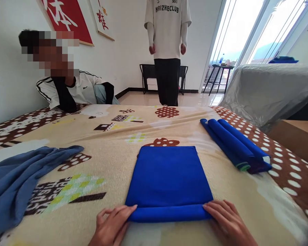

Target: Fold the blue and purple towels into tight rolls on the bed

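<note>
A blue cloth [169, 174], folded into a flat rectangle, lies in front of me on the patterned blanket. Its near edge is turned over into a narrow roll that runs across its width. My left hand [113, 222] grips the left end of that roll, thumb and fingers pressed together. At the right end, my right hand [227, 218] pinches the roll in the same way. The undersides of the fingers are hidden.
Several rolled blue cloths [236, 145] lie at the right. A crumpled grey-blue cloth [28, 174] is at the left. One person [79, 89] leans on the blanket's far left; another person [168, 37] stands beyond the far edge. Plastic sheeting [269, 89] covers something at the right.
</note>
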`<move>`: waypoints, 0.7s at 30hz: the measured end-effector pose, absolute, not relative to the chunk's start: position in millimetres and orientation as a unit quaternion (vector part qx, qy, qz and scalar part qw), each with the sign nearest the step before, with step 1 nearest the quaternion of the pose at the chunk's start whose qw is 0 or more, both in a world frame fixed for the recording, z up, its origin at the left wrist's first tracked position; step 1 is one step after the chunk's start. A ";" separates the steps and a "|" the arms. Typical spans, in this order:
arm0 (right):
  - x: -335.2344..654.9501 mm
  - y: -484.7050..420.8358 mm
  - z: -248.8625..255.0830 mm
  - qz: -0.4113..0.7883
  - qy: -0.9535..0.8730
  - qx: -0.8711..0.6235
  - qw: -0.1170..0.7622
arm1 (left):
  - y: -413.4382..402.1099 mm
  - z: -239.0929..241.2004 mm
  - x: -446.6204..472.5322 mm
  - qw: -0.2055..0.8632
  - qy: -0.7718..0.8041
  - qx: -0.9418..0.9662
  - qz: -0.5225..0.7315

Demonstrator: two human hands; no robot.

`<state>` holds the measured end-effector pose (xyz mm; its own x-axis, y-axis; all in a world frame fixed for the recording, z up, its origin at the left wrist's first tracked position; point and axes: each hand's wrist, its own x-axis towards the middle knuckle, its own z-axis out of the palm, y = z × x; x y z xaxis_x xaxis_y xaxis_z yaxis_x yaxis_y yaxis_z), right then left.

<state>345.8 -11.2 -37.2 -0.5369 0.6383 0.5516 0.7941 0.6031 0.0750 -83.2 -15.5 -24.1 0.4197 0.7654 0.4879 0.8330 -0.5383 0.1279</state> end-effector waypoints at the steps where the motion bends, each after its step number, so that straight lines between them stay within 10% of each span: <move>1: 346.5 -11.4 -35.8 -0.140 -0.859 -0.430 0.239 | -14.3 -21.7 -85.8 0.040 -0.490 -0.831 -0.259; 10: 355.4 -21.4 -23.5 -0.001 -0.843 -0.487 0.229 | -25.5 -7.0 -95.9 0.009 -0.499 -0.834 -0.236; 21: 261.7 -19.6 -20.9 -0.214 -0.884 -0.363 0.202 | -21.3 -23.9 8.5 0.208 -0.380 -0.880 -0.196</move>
<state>261.7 -19.6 -20.9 -0.6541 0.5560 0.5129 0.7288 0.6448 0.2305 8.5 -21.3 -23.9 0.6342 0.5878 0.5023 0.7504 -0.6244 -0.2168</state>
